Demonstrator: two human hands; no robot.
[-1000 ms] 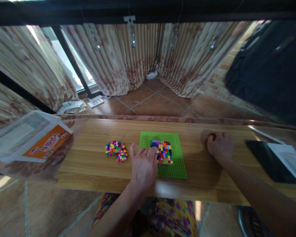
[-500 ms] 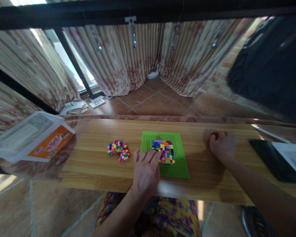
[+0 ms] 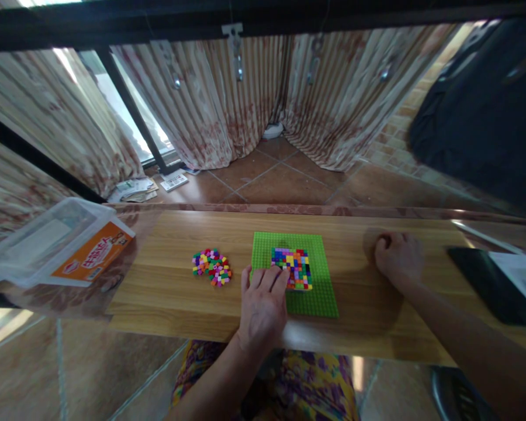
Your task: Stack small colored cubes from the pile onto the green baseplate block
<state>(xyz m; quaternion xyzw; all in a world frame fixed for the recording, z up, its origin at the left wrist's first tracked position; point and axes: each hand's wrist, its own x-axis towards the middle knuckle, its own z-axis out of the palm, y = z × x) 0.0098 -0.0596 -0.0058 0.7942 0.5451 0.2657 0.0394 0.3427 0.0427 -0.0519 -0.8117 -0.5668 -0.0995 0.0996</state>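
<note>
Bricks [image 3: 300, 270] sit as a multicoloured patch on the green baseplate [image 3: 313, 304]. At the patch's left edge, the left hand's [image 3: 263, 298] fingertips have edged slightly farther over it since a second ago, so the work seems centred there; the fingers bunch close together, but whether they pinch a brick I cannot tell. The loose pile [image 3: 211, 267] lies leftward. The right hand [image 3: 398, 257], loosely curled, rests on the wooden table [image 3: 179, 310].
</note>
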